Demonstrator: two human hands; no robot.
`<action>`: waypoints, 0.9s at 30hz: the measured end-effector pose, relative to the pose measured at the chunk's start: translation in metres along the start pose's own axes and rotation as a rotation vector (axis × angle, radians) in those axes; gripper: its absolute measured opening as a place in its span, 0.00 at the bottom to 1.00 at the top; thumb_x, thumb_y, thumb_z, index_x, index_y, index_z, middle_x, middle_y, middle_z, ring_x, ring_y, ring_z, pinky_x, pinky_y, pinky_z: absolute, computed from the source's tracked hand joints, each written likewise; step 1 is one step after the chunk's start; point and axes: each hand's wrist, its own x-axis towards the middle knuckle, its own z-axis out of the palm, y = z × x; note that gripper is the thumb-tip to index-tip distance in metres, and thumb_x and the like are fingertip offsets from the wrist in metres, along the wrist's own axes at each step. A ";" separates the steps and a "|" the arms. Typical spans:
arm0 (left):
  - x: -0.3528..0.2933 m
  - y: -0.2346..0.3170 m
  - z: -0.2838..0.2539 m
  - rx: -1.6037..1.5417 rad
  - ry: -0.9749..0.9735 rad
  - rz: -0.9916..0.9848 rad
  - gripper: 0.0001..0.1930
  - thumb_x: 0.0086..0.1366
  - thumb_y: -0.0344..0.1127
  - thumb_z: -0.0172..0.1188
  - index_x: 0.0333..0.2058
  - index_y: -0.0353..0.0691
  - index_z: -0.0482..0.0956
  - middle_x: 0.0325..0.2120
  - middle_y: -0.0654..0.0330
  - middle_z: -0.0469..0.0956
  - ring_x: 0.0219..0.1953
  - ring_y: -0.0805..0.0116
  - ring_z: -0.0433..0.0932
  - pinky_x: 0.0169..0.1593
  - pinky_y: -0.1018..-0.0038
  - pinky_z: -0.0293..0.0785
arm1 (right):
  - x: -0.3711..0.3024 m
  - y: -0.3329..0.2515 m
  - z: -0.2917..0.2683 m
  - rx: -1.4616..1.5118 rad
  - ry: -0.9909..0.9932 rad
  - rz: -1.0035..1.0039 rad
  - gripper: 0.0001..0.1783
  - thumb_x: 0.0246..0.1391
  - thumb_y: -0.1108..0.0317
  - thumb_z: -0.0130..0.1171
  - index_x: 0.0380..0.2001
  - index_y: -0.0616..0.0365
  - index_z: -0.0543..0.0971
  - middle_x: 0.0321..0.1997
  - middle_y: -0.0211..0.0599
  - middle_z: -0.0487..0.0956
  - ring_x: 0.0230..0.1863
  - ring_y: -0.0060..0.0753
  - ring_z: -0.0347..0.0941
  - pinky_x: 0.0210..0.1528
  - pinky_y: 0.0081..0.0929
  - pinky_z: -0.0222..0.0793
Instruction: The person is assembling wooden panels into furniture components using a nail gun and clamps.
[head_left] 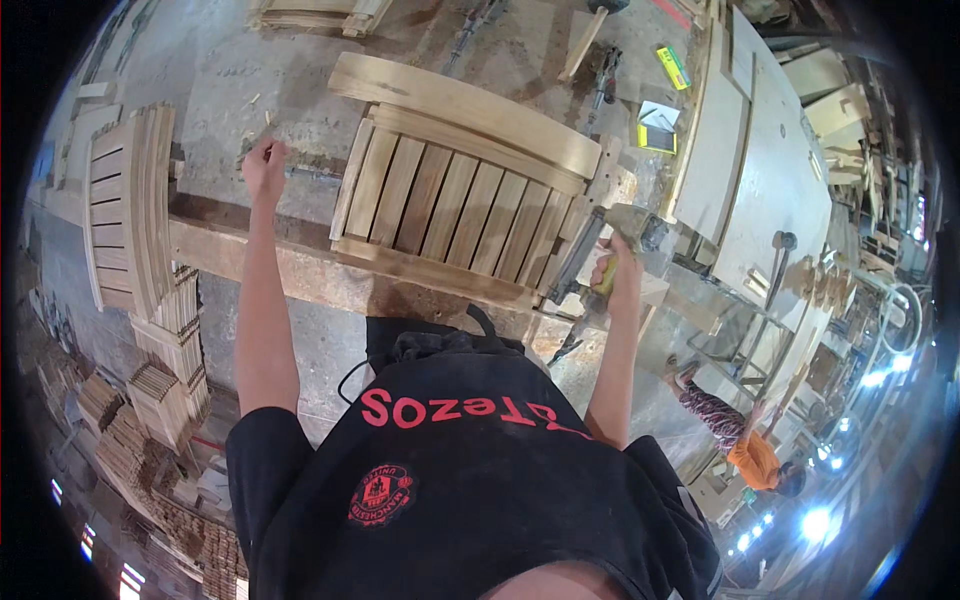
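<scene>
Black shirt (490, 480) nearest. Slatted wood panel (455, 205) lies flat mid-surface (220, 80), prob. for steadiness. R hand (622, 275) wraps nailer-type tool (632, 220) at panel's right end, prob. for control; L hand (264, 172) curled, contents unclear.

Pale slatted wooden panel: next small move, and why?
Perhaps bring the left hand onto the panel to steady it: the right hand grips a dark-and-yellow handheld tool at the panel's right end, while the left is off beyond the left end.
</scene>
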 end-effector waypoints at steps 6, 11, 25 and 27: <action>0.002 0.013 0.005 -0.035 -0.056 -0.007 0.14 0.60 0.41 0.55 0.29 0.34 0.81 0.15 0.60 0.71 0.19 0.73 0.66 0.27 0.71 0.63 | 0.020 -0.010 0.024 -0.137 -0.092 0.021 0.15 0.56 0.56 0.61 0.34 0.57 0.74 0.14 0.30 0.67 0.10 0.26 0.63 0.13 0.27 0.58; 0.002 0.011 0.002 -0.033 -0.016 -0.040 0.14 0.60 0.41 0.55 0.30 0.35 0.81 0.15 0.60 0.71 0.19 0.72 0.67 0.27 0.71 0.63 | 0.023 -0.006 0.045 -0.163 -0.077 0.027 0.14 0.55 0.58 0.62 0.32 0.56 0.73 0.14 0.30 0.68 0.10 0.28 0.64 0.13 0.30 0.61; 0.000 0.012 0.001 0.051 -0.044 -0.065 0.13 0.59 0.42 0.57 0.30 0.37 0.82 0.18 0.58 0.77 0.21 0.69 0.73 0.29 0.69 0.67 | 0.015 -0.005 0.054 -0.260 0.069 -0.007 0.15 0.54 0.56 0.64 0.30 0.55 0.73 0.14 0.30 0.68 0.11 0.27 0.64 0.12 0.31 0.62; -0.001 0.015 0.002 0.062 -0.050 -0.075 0.13 0.59 0.42 0.58 0.30 0.36 0.82 0.17 0.58 0.76 0.21 0.69 0.73 0.29 0.69 0.67 | 0.014 -0.004 0.057 -0.261 0.077 -0.014 0.15 0.54 0.56 0.64 0.29 0.56 0.73 0.14 0.30 0.67 0.11 0.26 0.64 0.12 0.30 0.61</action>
